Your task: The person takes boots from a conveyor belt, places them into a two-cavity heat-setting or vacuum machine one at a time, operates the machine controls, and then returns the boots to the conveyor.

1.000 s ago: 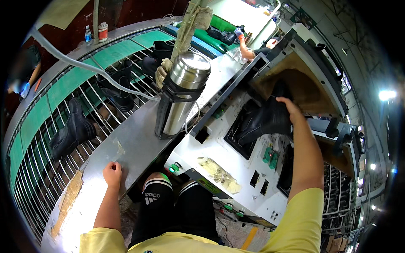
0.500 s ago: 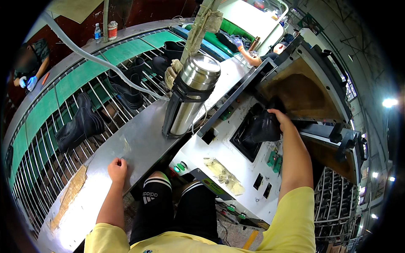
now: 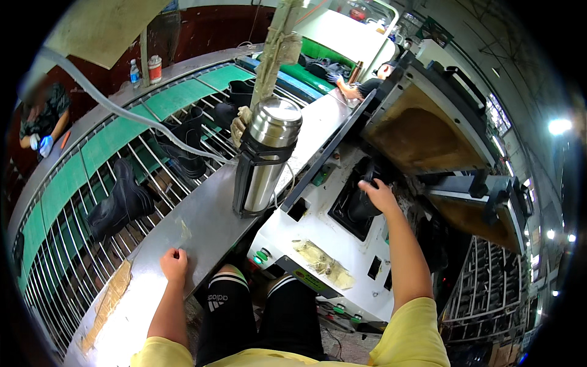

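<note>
A black boot (image 3: 361, 208) stands in the dark recess of a white machine (image 3: 278, 235), to the right in front of me. My right hand (image 3: 380, 196) is closed on its upper part, thumb and fingers against the dark surface; some fingers are hidden. My left hand (image 3: 174, 264) is curled, resting by the metal tabletop (image 3: 202, 214), with nothing visible in it. Over the machine, a hinged lid (image 3: 422, 137) with a brown inner face is raised. Between the tabletop and the machine stands a steel thermos (image 3: 263, 159) in a black holder.
Left, a curved rod rack (image 3: 79, 208) over a green belt carries several black boots (image 3: 121, 202). A grey hose (image 3: 122, 110) crosses above it. One person (image 3: 43, 116) is at far left, another (image 3: 361, 90) beyond the machine. A wrapped post (image 3: 272, 55) rises behind the thermos.
My right hand has moved left and a little down with the boot, which now stands more upright in the recess. My left hand stays curled. The whole view has shifted slightly.
</note>
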`<state>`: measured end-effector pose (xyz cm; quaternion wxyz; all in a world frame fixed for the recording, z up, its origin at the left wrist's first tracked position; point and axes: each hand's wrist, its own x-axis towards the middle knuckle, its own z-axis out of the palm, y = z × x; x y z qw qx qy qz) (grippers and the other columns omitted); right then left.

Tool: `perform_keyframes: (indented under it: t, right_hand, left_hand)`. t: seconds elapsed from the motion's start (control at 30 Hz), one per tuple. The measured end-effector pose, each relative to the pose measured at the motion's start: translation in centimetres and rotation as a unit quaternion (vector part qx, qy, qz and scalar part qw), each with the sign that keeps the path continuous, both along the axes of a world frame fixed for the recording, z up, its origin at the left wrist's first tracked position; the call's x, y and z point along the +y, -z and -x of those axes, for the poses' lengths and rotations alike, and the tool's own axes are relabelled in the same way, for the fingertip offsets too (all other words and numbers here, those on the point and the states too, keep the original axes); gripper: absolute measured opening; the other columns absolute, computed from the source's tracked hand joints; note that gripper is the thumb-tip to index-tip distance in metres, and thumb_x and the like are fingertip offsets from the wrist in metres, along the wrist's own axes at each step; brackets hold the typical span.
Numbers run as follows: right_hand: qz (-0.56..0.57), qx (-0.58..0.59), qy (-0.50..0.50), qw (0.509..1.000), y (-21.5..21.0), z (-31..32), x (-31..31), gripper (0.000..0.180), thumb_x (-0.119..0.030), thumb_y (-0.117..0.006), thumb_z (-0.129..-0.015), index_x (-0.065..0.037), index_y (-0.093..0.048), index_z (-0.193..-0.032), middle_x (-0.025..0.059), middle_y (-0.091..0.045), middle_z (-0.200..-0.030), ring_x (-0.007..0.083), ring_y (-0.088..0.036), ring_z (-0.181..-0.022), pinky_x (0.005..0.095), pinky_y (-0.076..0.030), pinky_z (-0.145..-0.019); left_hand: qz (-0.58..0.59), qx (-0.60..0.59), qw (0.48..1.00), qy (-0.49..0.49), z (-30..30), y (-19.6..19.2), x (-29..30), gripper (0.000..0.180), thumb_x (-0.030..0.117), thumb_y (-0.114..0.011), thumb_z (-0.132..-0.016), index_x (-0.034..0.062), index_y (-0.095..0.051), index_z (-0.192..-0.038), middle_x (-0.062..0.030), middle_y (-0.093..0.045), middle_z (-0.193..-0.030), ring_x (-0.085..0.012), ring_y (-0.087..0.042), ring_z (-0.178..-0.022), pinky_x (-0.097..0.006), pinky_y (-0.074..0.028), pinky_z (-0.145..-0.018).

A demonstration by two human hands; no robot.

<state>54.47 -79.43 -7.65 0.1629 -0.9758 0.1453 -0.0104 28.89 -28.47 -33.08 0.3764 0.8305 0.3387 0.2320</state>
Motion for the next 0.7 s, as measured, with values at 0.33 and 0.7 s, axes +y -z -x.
perform_keyframes:
  t: [0.33,0.7]
  right_hand:
    - [-0.017,-0.001,-0.051,0.999,-2.5,2.0,0.2,0.091,-0.048,-0.072,-0.059,0.0,-0.05,-0.133,0.0247,-0.05,-0.134,0.0346,-0.05,-0.123,0.0377,-0.04,-0.103]
    - [-0.063,-0.225,-0.096,0.968,-0.6,13.3,-5.9,0.051,-0.032,-0.072,-0.076,-0.01,-0.057,-0.12,0.0138,-0.054,-0.126,0.0303,-0.051,-0.118,0.0402,-0.044,-0.097]
  left_hand:
    - [-0.017,-0.004,1.0,0.008,-0.1,0.4,-0.1,0.025,0.023,-0.06,-0.076,-0.0001,-0.063,-0.067,-0.0153,-0.062,-0.06,-0.0276,-0.06,-0.055,-0.038,-0.047,-0.056]
    - [0.068,-0.032,0.996,0.045,0.2,3.4,0.8,0.028,0.024,-0.055,-0.087,-0.0017,-0.063,-0.094,-0.0151,-0.066,-0.087,-0.025,-0.061,-0.077,-0.037,-0.048,-0.069]
